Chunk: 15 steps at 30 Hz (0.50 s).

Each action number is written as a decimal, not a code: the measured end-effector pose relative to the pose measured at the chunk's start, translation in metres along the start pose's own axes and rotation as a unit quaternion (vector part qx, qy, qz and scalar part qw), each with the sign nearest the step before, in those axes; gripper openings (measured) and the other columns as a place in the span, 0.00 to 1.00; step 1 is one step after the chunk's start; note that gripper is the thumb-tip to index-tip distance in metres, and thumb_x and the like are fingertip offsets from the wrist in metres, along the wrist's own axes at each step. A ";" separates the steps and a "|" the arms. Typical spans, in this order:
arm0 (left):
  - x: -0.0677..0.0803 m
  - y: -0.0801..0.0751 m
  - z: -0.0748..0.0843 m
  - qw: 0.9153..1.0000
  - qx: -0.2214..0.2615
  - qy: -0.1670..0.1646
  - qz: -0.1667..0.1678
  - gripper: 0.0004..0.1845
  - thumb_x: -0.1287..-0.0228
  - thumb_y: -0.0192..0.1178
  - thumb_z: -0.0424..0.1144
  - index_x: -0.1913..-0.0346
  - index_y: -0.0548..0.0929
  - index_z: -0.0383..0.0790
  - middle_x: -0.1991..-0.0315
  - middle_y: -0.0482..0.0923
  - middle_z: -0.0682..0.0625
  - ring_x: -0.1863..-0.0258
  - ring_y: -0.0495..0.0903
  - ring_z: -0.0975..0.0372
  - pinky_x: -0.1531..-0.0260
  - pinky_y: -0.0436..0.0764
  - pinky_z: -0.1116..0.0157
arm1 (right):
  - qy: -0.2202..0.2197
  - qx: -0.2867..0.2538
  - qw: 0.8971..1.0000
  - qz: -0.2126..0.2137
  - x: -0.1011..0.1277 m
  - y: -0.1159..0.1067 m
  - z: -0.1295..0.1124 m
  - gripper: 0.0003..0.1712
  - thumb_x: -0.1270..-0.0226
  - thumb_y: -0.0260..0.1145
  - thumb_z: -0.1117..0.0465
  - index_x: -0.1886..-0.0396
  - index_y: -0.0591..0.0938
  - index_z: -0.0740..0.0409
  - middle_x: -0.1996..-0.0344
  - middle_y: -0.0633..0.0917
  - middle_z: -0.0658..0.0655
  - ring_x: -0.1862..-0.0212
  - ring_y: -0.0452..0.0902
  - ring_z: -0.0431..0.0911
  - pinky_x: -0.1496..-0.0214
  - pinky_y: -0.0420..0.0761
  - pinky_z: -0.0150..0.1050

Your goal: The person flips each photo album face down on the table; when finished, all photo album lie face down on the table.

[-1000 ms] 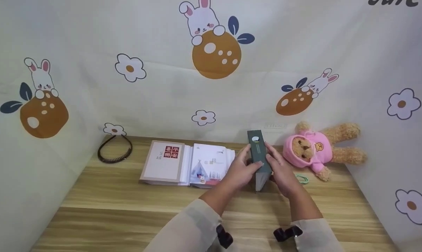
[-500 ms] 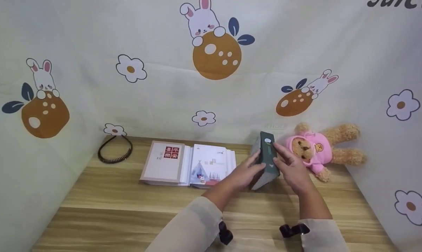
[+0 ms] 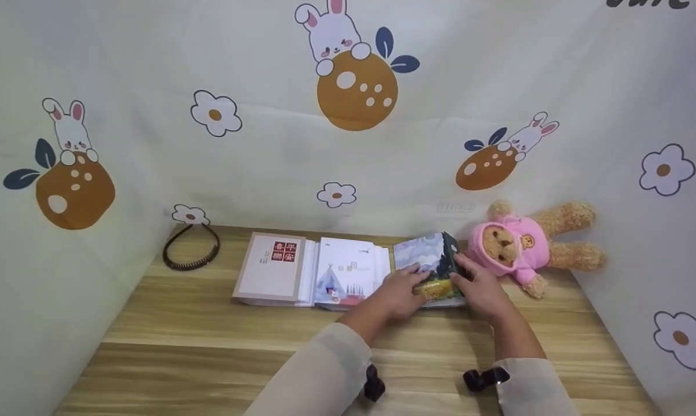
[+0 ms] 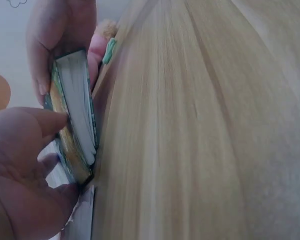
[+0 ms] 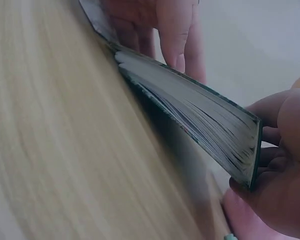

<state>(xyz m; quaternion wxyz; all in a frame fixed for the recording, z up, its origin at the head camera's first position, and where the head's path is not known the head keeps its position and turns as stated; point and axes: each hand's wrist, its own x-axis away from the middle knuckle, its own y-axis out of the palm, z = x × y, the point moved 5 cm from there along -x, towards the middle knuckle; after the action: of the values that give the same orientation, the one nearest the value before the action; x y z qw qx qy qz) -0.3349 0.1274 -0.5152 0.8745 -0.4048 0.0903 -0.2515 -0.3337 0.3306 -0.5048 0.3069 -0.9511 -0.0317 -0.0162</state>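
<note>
In the head view a photo album (image 3: 420,254) with a painted landscape cover and dark green spine lies tilted, spine side raised, at the right end of a row. My left hand (image 3: 402,292) rests on its cover, fingers spread; the left wrist view shows the thumb (image 4: 67,195) by a lower corner. My right hand (image 3: 483,286) holds the spine, its fingers around that edge in the right wrist view, where the page block (image 5: 195,110) faces the camera. A white album (image 3: 345,266) with a tent picture and a beige album (image 3: 270,268) with red characters lie to the left.
A teddy bear (image 3: 512,242) in a pink hoodie lies just right of the right hand. A black toothed headband (image 3: 192,257) leans at the back left corner. A small green item (image 4: 109,51) shows near the bear. Printed cloth walls (image 3: 255,167) enclose the wooden table (image 3: 209,335).
The green album has turned from standing with its spine up to lying over toward the left, its cover now facing up. My right hand has shifted right and stays at the spine.
</note>
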 end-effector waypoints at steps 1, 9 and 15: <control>0.000 0.001 0.000 1.000 -0.009 -0.003 -0.003 0.33 0.23 0.60 0.48 0.19 0.70 0.52 0.14 0.60 0.51 0.14 0.59 0.51 0.14 0.60 0.52 | 0.004 0.001 1.000 -0.001 -0.001 0.001 0.003 0.35 0.17 0.59 0.57 0.16 0.65 0.57 0.14 0.59 0.66 0.13 0.50 0.65 0.11 0.49 0.64; 0.003 0.004 0.001 0.999 -0.025 -0.030 -0.023 0.34 0.22 0.58 0.44 0.17 0.67 0.46 0.12 0.55 0.52 0.12 0.54 0.51 0.12 0.54 0.53 | 0.027 -0.002 1.000 -0.015 -0.004 0.008 0.015 0.36 0.17 0.56 0.60 0.14 0.61 0.58 0.13 0.56 0.65 0.12 0.45 0.63 0.10 0.45 0.62; 0.007 0.000 -0.001 0.998 0.051 -0.034 0.014 0.37 0.33 0.60 0.32 0.19 0.71 0.46 0.13 0.56 0.49 0.14 0.57 0.47 0.14 0.60 0.51 | 0.024 0.014 0.999 0.023 -0.003 0.009 0.005 0.34 0.20 0.59 0.64 0.18 0.67 0.62 0.17 0.64 0.68 0.14 0.54 0.65 0.11 0.52 0.62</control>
<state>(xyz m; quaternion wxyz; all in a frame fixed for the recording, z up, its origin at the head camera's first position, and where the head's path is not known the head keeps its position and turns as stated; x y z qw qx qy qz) -0.3295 0.1227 -0.5153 0.8997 -0.3671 0.0535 -0.2298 -0.3365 0.3262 -0.5139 0.3213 -0.9464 -0.0022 -0.0316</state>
